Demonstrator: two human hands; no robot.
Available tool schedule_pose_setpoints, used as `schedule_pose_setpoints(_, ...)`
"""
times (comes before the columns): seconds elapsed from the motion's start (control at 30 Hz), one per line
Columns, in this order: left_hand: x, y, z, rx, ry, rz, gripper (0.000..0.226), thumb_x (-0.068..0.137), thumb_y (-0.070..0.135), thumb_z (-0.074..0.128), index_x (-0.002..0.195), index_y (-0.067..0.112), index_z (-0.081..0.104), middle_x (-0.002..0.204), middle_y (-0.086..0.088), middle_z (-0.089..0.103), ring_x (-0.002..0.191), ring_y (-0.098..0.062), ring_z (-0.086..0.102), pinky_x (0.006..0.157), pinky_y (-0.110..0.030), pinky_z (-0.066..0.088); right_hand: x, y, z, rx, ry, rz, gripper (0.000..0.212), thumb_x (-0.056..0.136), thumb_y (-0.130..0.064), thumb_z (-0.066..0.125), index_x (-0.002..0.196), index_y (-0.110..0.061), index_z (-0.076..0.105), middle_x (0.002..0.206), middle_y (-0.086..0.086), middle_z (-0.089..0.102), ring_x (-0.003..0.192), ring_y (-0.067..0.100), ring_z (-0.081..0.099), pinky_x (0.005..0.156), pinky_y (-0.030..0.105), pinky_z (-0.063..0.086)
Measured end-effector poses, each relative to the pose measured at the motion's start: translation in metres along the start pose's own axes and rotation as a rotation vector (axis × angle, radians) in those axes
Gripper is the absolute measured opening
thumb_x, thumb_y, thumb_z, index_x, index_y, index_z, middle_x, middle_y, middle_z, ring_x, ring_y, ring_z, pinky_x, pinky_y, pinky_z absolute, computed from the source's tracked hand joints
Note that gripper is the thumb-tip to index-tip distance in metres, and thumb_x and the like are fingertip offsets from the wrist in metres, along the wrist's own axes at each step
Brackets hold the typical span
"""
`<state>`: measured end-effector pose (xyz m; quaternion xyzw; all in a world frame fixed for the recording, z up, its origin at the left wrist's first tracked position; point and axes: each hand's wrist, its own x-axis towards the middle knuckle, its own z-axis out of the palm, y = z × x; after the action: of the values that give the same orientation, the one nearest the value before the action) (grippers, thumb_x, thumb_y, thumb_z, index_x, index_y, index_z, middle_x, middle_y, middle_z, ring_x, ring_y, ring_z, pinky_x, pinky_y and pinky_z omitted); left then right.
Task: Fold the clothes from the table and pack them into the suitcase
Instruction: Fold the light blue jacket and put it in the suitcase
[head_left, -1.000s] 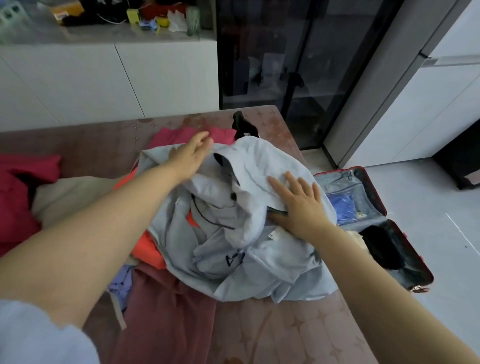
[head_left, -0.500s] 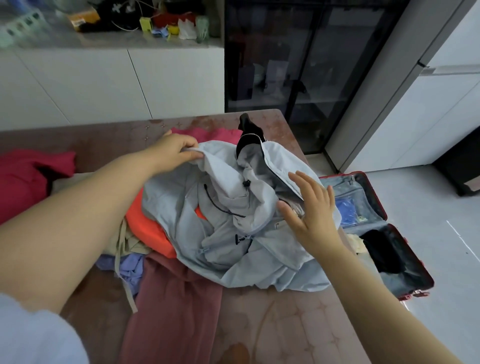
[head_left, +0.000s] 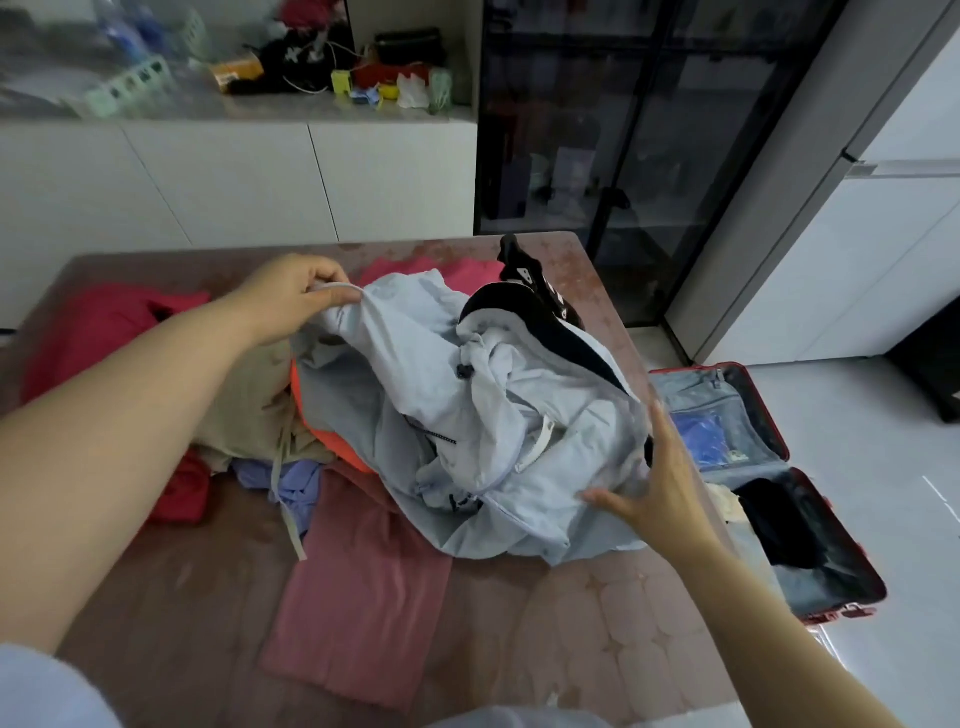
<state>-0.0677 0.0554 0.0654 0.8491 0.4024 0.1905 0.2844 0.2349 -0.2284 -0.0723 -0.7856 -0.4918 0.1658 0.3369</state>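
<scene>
Two bare hands worked a pale blue jacket (head_left: 493, 415) that lay crumpled on top of the clothes pile, toward the far right of the brown table (head_left: 597, 623). The left hand (head_left: 291, 299) pinched the jacket's far-left edge between thumb and curled fingers and held it raised above the pile. The right hand (head_left: 660, 483) was at the jacket's near-right side, fingers straight and spread apart, the thumb touching the fabric. A black garment (head_left: 530, 280) lay against the jacket's far side. A dusty-pink garment (head_left: 363, 597) lay flat on the near side, with beige (head_left: 249, 405), orange (head_left: 311, 415), lilac (head_left: 296, 483) and red clothes (head_left: 104, 332) to the left. The red suitcase (head_left: 696, 400) lay open on the floor just right of the table, with a dark item (head_left: 779, 519) inside.
</scene>
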Motion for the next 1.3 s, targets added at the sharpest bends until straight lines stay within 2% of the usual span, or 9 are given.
schedule_pose_setpoints(0.1,-0.022,-0.019,-0.018,0.036,0.147,-0.06,0.016,0.09,0.02,0.06,0.081,0.008,0.063,0.076,-0.009,0.06,0.074,-0.014,0.049,0.064,-0.018,0.036,-0.006,0.004,0.0,-0.005,0.013,0.066,0.126,0.05,-0.076,0.07,0.149,-0.019,0.019,0.15,0.005,0.033,0.137,0.026,0.03,0.114,0.046,0.024)
schedule_pose_setpoints(0.27,-0.053,-0.054,-0.046,0.094,0.311,-0.214,0.024,0.092,0.019,0.057,0.081,-0.002,0.062,0.065,-0.009,0.056,0.047,0.005,0.046,0.047,-0.008,0.03,-0.004,-0.019,0.018,-0.231,-0.162,-0.008,0.108,0.046,-0.089,0.038,0.133,-0.027,0.051,0.143,-0.006,0.044,0.14,0.022,0.025,0.117,0.041,0.004)
schedule_pose_setpoints(0.47,-0.087,-0.065,-0.051,0.216,0.314,-0.265,0.018,0.093,0.017,0.057,0.082,0.003,0.061,0.078,-0.017,0.06,0.066,-0.021,0.053,0.058,-0.015,0.037,0.004,-0.056,0.034,-0.183,-0.061,-0.006,0.014,0.091,-0.024,0.061,0.09,-0.025,0.074,0.094,-0.011,0.071,0.102,0.014,0.06,0.116,0.039,-0.001)
schedule_pose_setpoints(0.6,-0.097,-0.073,-0.038,0.232,0.199,-0.246,0.011,0.093,0.015,0.055,0.083,0.011,0.06,0.086,-0.014,0.064,0.082,-0.033,0.058,0.072,-0.037,0.043,0.014,-0.067,0.016,0.102,-0.05,0.058,0.018,0.088,-0.016,0.064,0.073,-0.026,0.064,0.072,-0.02,0.061,0.075,0.005,0.057,0.091,0.037,0.041)
schedule_pose_setpoints(0.73,-0.097,-0.071,-0.022,0.302,0.116,-0.196,0.02,0.092,0.008,0.054,0.109,0.013,0.063,0.116,-0.01,0.063,0.107,-0.03,0.056,0.094,-0.041,0.038,0.022,-0.079,-0.011,0.161,0.071,0.175,0.01,0.092,-0.018,0.059,0.087,-0.013,0.066,0.077,-0.001,0.061,0.069,0.011,0.052,0.058,0.018,0.04)
schedule_pose_setpoints(0.87,-0.098,-0.058,-0.002,0.416,-0.052,-0.08,0.044,0.084,0.022,0.053,0.128,0.023,0.055,0.137,-0.001,0.051,0.133,-0.023,0.036,0.113,-0.046,0.002,0.017,-0.08,-0.018,0.071,0.178,0.22,0.021,0.093,-0.026,0.053,0.096,-0.011,0.067,0.089,0.002,0.066,0.088,0.024,0.059,0.078,0.034,0.043)
schedule_pose_setpoints(1.03,-0.093,-0.051,0.023,0.671,-0.171,0.034,0.05,0.083,0.056,0.056,0.128,0.033,0.052,0.13,0.007,0.054,0.133,-0.013,0.033,0.111,-0.043,-0.017,-0.009,-0.096,0.025,-0.115,-0.06,0.317,0.059,0.085,-0.06,0.054,0.123,-0.015,0.049,0.114,-0.003,0.062,0.116,0.025,0.051,0.112,0.048,0.021)
schedule_pose_setpoints(1.13,-0.085,-0.051,0.03,0.731,-0.185,0.051,0.042,0.087,0.054,0.053,0.123,0.033,0.056,0.117,0.008,0.06,0.128,-0.011,0.038,0.111,-0.041,-0.018,-0.007,-0.103,0.034,-0.11,-0.075,0.334,0.062,0.085,-0.043,0.064,0.136,-0.017,0.04,0.1,-0.007,0.059,0.114,0.024,0.054,0.112,0.046,0.025)
schedule_pose_setpoints(1.3,-0.07,-0.057,0.02,0.558,0.004,-0.017,0.025,0.086,0.043,0.06,0.095,0.022,0.071,0.1,-0.001,0.07,0.114,-0.02,0.053,0.113,-0.035,-0.005,0.021,-0.123,0.016,-0.101,0.005,0.171,0.035,0.079,-0.018,0.073,0.113,-0.021,0.065,0.079,-0.01,0.06,0.093,0.02,0.063,0.092,0.041,0.046)
